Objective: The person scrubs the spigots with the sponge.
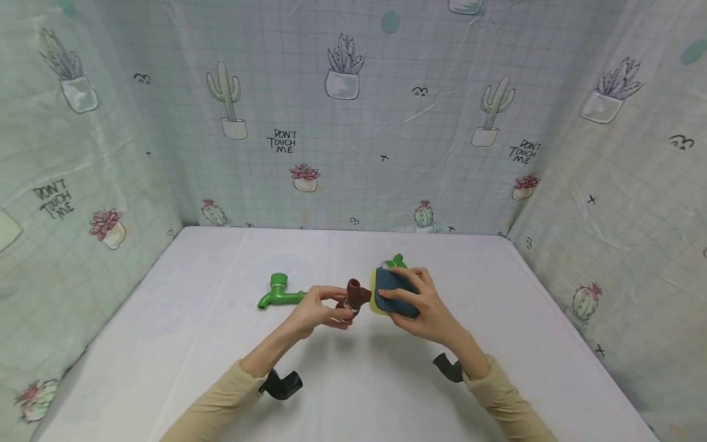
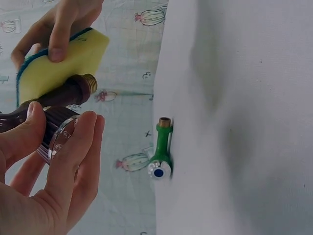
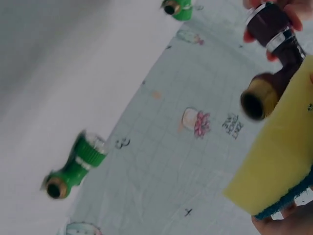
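My left hand (image 1: 315,312) grips a dark brown faucet (image 1: 358,296) by its ribbed, silver-banded knob, holding it above the white table. The faucet's threaded brass end (image 2: 90,83) shows in the left wrist view. In my right hand (image 1: 429,309) is a two-sided sponge (image 1: 394,292), pinched between thumb and fingers. Its yellow face (image 3: 281,147) is turned to the faucet and appears to touch the body; the blue-green scouring side faces away. Part of the faucet is hidden behind the sponge in the right wrist view.
A green faucet (image 1: 278,296) lies left of my left hand. Another green faucet (image 1: 396,262) lies behind the sponge, partly covered. Two black curved pieces, one by the left sleeve (image 1: 282,385) and one by the right (image 1: 448,368), are partly hidden. Patterned cloth walls enclose the table.
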Available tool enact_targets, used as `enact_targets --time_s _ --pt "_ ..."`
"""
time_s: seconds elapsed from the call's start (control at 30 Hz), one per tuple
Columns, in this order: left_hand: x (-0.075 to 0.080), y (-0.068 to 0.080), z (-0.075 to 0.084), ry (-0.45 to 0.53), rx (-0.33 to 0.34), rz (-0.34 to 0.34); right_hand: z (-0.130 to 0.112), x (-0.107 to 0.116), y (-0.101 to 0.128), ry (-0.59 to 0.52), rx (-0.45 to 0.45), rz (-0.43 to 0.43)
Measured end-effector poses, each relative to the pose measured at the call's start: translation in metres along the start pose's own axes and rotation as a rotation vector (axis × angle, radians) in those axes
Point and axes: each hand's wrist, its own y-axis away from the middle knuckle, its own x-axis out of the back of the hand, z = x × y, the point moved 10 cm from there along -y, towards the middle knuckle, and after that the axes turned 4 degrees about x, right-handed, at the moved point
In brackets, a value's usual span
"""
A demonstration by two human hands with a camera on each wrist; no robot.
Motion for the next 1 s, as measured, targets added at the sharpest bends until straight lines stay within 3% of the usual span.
enact_targets --time_s 0.2,0.53,0.8,1.0 --pt "-0.004 0.001 -0.003 0.014 0.028 -0.004 -0.006 -0.004 -0.012 0.008 0.023 0.032" --pt "0.006 0.004 -0.023 0.263 0.208 0.055 0.007 0.001 0.003 0.227 0.041 0.031" --pt "0.004 0.002 -0.023 0.38 0.241 0.076 0.0 0.01 0.008 0.228 0.111 0.145" --pt "-0.001 -0.001 -0.018 0.463 0.232 0.021 -0.022 0.004 0.009 0.292 0.211 0.133"
